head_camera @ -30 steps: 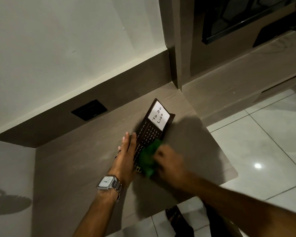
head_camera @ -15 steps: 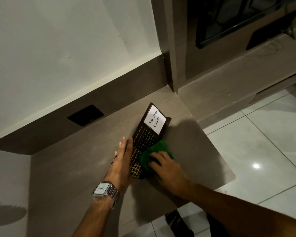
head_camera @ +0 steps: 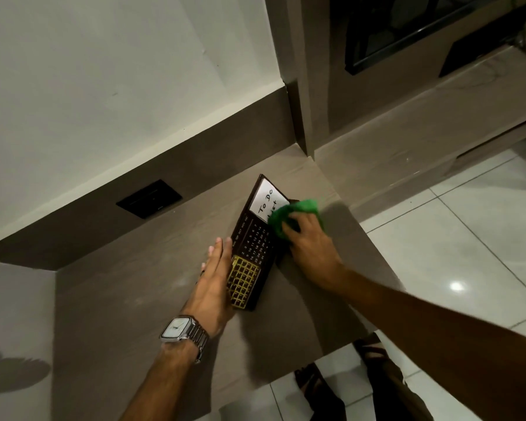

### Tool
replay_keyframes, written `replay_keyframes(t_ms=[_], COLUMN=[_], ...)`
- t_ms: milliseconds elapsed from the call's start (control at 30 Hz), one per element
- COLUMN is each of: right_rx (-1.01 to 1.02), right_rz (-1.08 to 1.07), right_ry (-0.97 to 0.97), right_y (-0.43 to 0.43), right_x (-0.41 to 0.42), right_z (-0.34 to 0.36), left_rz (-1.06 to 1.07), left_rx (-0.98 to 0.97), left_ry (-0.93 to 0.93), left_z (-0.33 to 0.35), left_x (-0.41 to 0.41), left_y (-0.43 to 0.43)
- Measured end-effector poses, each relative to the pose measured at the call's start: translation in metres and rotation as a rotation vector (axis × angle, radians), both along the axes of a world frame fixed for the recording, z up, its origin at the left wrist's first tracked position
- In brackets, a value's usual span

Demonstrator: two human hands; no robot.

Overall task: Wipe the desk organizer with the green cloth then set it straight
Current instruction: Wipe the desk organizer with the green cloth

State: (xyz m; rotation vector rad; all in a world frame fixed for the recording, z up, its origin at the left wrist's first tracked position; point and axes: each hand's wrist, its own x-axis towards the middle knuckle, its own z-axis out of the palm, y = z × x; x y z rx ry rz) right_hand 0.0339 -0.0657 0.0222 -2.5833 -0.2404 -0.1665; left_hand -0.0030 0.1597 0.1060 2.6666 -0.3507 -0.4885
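Note:
The desk organizer point(head_camera: 252, 247) is a dark brown panel with a white "To Do List" card, a calendar grid and a gold mesh section, standing askew on the brown desk point(head_camera: 134, 299). My left hand point(head_camera: 214, 284) lies flat with fingers together against its left side, steadying it. My right hand point(head_camera: 310, 241) presses the bunched green cloth point(head_camera: 295, 212) on the organizer's far right end, covering part of the white card.
A black wall socket point(head_camera: 148, 198) sits on the brown back panel to the left. The desk ends at a rounded front edge with white floor tiles point(head_camera: 468, 238) to the right. My feet point(head_camera: 374, 357) show below the desk edge.
My right hand has slid the green cloth from the organizer's near gold mesh end up to its far end by the white card. The left hand has stayed against the organizer.

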Motion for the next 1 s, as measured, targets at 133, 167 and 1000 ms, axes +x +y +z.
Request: replay_keyframes(t_ms=[133,167,1000], right_rx=[0.003,-0.007,-0.244], right_rz=[0.250,0.327,0.220], right_ry=[-0.009,-0.015,-0.116], right_y=[0.036,0.038,-0.038], right_x=[-0.053,-0.059,0.035], right_z=[-0.015,-0.017,0.003], left_rz=[-0.001,-0.006,0.019], left_rx=[0.053,0.071,0.056], left_ry=[-0.012,-0.014,-0.012], left_z=[0.000,0.001,-0.001], left_x=[0.002,0.003,0.001], left_y=[-0.002,-0.002,-0.002])
